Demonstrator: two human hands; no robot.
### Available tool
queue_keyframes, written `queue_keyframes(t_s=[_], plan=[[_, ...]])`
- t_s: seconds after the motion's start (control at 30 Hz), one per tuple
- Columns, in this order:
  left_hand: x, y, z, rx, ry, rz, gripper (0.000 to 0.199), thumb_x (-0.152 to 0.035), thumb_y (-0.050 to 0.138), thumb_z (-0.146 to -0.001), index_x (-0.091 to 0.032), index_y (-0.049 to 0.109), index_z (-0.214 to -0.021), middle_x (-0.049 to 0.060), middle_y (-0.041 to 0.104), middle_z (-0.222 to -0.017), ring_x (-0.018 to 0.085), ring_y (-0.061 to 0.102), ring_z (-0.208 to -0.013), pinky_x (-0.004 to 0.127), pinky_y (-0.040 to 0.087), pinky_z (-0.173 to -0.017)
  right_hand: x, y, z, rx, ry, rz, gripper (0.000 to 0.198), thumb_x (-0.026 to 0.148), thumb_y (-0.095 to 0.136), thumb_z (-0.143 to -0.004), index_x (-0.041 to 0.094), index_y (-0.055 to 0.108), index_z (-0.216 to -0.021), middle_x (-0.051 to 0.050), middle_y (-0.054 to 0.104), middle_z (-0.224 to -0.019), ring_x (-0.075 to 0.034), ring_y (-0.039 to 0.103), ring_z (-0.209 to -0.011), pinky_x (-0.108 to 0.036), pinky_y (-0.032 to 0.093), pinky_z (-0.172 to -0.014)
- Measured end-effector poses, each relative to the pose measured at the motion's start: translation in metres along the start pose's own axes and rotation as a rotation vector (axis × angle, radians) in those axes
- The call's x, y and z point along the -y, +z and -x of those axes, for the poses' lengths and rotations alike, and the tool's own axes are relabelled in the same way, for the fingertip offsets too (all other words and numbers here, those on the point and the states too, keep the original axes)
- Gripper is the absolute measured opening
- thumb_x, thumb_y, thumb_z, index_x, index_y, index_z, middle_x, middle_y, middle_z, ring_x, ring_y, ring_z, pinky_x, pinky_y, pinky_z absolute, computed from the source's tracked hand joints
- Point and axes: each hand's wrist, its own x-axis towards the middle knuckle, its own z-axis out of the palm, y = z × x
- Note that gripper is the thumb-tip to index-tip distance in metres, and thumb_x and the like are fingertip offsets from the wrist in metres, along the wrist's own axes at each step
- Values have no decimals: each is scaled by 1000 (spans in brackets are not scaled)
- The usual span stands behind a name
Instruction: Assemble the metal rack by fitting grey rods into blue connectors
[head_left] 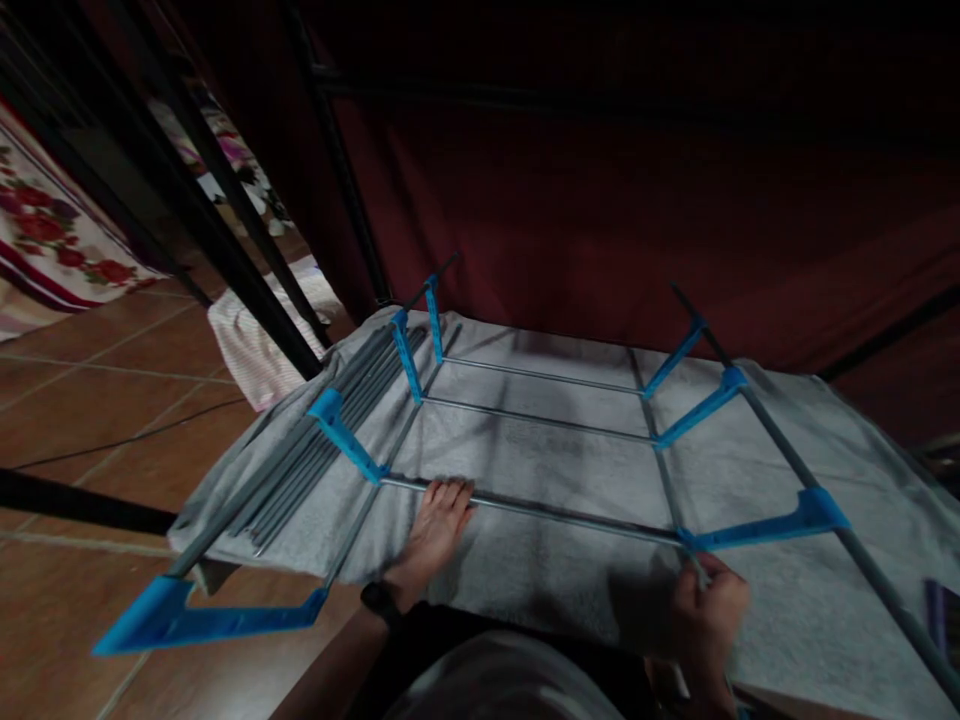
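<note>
A rack frame of grey metal rods (540, 378) joined by blue plastic connectors (345, 432) lies on a grey cloth (540, 470). My left hand (439, 520) rests on the nearest crossbar (570, 514), fingers curled over it, a dark band on the wrist. My right hand (709, 610) grips the frame just below the blue connector (780, 522) at the near right corner. A bundle of loose grey rods (330, 440) lies along the frame's left side.
Brown floor tiles (90, 400) stretch to the left, crossed by a dark cable. Black poles (217, 240) lean at the upper left beside a pink-white cloth (255, 340) and floral fabric (52, 240). A dark red fabric wall (637, 200) stands behind the frame.
</note>
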Motion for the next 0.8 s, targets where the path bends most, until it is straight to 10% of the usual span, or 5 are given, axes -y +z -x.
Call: queue_keyframes(t_s=[0.33,0.8], plan=[[13,-7,-12,153,82,-54,31,-38,42,-103,-23,67,-113,8,70,-108,26,62,-107,44,44,-100,152,52,-16,610,-622,-75,29,31,42,-104,24,66,-119,-8,70,-116,-25,62,-110,-41,44,-101],[25,-1,-16,272,120,-36,33,-30,44,-100,-18,66,-122,14,72,-115,30,64,-112,48,47,-100,164,63,-18,770,-744,95,13,31,55,-101,24,66,-103,-4,74,-99,-21,70,-90,-31,46,-74]])
